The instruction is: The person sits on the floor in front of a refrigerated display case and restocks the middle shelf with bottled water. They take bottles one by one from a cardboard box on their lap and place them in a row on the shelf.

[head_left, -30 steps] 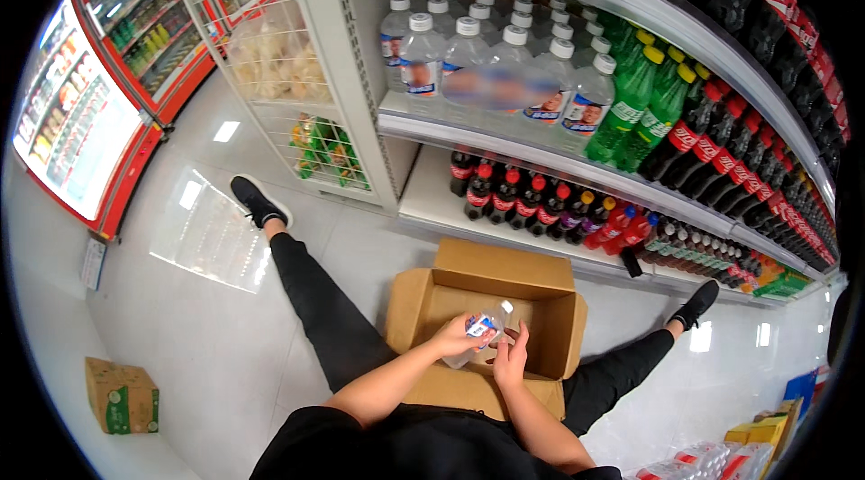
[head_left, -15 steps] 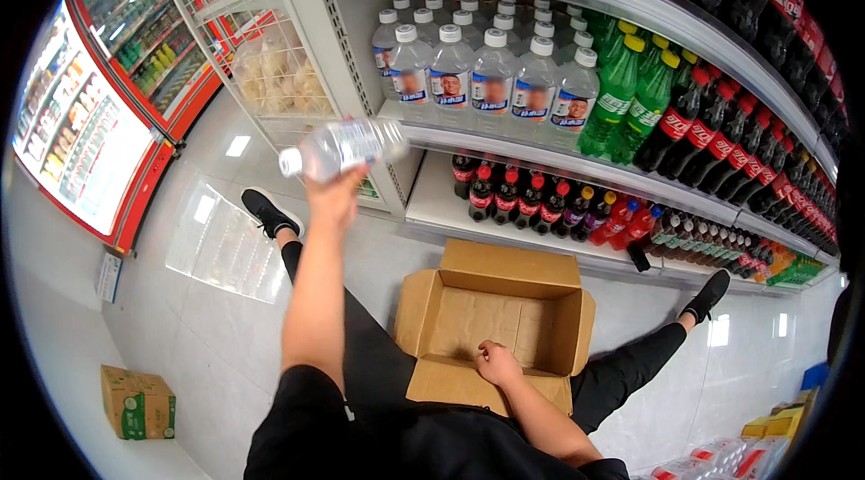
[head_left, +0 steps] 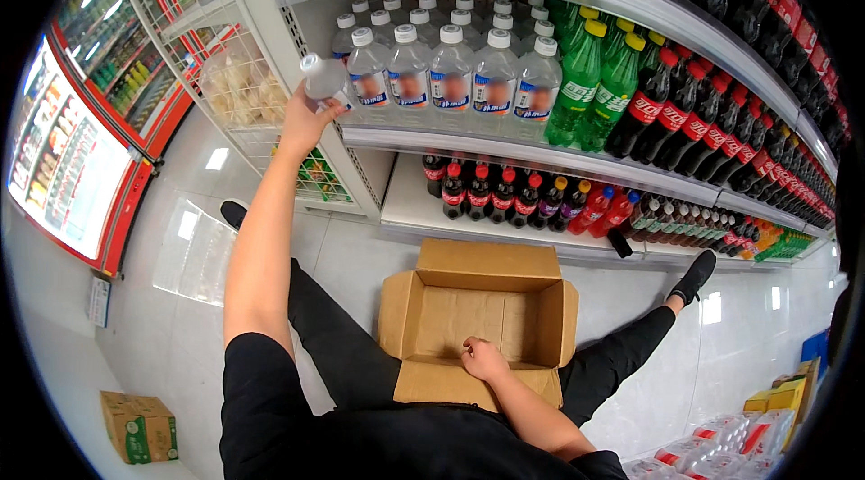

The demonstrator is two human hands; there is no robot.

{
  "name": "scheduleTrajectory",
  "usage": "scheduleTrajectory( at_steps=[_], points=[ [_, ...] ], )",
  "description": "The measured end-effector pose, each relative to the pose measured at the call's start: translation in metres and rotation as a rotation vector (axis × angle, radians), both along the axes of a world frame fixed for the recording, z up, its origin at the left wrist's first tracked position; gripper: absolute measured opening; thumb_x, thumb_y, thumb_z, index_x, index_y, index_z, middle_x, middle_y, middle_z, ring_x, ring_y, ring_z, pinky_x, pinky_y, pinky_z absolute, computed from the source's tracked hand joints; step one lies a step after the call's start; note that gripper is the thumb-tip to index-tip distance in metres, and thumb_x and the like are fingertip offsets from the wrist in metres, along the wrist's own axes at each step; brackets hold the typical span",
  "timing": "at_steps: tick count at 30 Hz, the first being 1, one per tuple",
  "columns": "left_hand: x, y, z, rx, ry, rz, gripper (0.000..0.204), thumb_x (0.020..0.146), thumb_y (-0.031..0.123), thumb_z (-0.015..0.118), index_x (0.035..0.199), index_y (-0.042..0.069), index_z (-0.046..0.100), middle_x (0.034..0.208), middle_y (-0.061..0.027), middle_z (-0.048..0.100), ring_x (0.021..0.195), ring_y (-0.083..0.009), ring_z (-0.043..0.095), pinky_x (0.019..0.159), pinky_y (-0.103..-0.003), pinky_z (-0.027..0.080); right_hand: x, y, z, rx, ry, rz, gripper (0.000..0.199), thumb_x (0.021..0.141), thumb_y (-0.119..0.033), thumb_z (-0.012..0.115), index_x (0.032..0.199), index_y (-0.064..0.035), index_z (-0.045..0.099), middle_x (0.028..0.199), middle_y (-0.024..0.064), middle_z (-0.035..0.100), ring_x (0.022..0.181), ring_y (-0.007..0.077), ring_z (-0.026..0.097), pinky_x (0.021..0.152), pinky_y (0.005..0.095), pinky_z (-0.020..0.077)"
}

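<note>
My left hand [head_left: 309, 122] is closed around a clear plastic bottle [head_left: 326, 82] with a white cap. It holds the bottle tilted at the left end of the middle shelf, beside the front row of similar clear bottles [head_left: 408, 74] with blue-and-white labels. The bottle's lower part is hidden by my hand and the neighbouring bottles. An open cardboard box [head_left: 478, 255] stands on the floor between my legs; its visible inside holds nothing. My right hand [head_left: 485, 359] rests at the box's near edge, fingers curled, with nothing seen in them.
Green soda bottles [head_left: 577, 88] and dark cola bottles [head_left: 644, 106] fill the shelf to the right. Small bottles [head_left: 503, 193] line the bottom shelf. A white wire rack [head_left: 243, 83] adjoins on the left. Wrapped bottle packs [head_left: 712, 448] and a small carton [head_left: 138, 428] lie nearby.
My left hand has carried the bottle up and forward to the shelf's left end, turning it more upright. The view has shifted a little; my right hand stays at the box edge.
</note>
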State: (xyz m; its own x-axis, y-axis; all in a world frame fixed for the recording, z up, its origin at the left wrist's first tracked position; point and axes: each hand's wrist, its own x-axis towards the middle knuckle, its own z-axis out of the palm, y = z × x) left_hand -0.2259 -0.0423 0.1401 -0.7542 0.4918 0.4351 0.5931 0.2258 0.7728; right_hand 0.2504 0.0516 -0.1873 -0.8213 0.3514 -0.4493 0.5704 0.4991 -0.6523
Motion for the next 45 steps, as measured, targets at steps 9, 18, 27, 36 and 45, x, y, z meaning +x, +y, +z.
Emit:
scheduleTrajectory(
  at_steps=[9, 18, 27, 36, 45],
  points=[
    [-0.037, 0.013, -0.04, 0.095, -0.159, 0.01, 0.032, 0.1, 0.006, 0.062, 0.129, -0.006, 0.053, 0.119, -0.0108, 0.065, 0.102, -0.0163, 0.061, 0.1, -0.033, 0.049, -0.003, -0.001, 0.0, -0.033, 0.011, 0.008, 0.032, 0.091, -0.025, 0.06, 0.114, -0.0042, 0.068, 0.109, 0.0237, 0.072, 0.105, 0.042, 0.068, 0.093, 0.0495, 0.0547],
    [0.039, 0.025, -0.087, 0.419, 0.118, 0.21, 0.045, 0.098, 0.008, 0.061, 0.138, -0.007, 0.049, 0.129, -0.0188, 0.061, 0.118, -0.0264, 0.06, 0.095, -0.037, 0.051, -0.003, 0.003, 0.001, -0.038, 0.012, -0.024, 0.03, 0.092, -0.024, 0.058, 0.111, -0.0023, 0.068, 0.108, 0.0261, 0.071, 0.102, 0.0435, 0.068, 0.092, 0.0508, 0.0545],
    [0.278, 0.001, -0.285, -0.787, -0.054, 0.113, 0.078, 0.086, 0.01, 0.07, 0.156, 0.016, 0.036, 0.159, -0.03, 0.029, 0.144, -0.0494, 0.034, 0.117, -0.053, 0.035, 0.008, 0.011, 0.001, -0.09, 0.336, -0.213, 0.02, 0.089, -0.006, 0.061, 0.106, -0.0002, 0.069, 0.101, 0.0211, 0.071, 0.088, 0.0362, 0.071, 0.079, 0.0414, 0.0574],
    [0.251, -0.024, -0.316, -0.764, -0.191, -0.013, 0.092, 0.08, -0.005, 0.064, 0.159, 0.029, 0.032, 0.162, -0.0229, 0.029, 0.139, -0.0448, 0.044, 0.104, -0.048, 0.05, 0.001, 0.155, -0.014, 0.286, 0.72, -0.514, 0.018, 0.09, 0.003, 0.058, 0.106, 0.0011, 0.066, 0.088, 0.0147, 0.067, 0.077, 0.0245, 0.069, 0.067, 0.0355, 0.056],
    [0.241, -0.021, -0.335, -0.66, -0.194, -0.037, 0.086, 0.078, -0.018, 0.055, 0.151, 0.025, 0.042, 0.154, -0.02, 0.039, 0.136, -0.043, 0.047, 0.104, -0.046, 0.05, 0.022, 0.383, -0.034, 0.861, 0.308, -0.774, 0.065, 0.081, -0.012, 0.075, 0.14, -0.0023, 0.048, 0.142, 0.0301, 0.048, 0.127, 0.0486, 0.049, 0.108, 0.051, 0.0422]
  ],
)
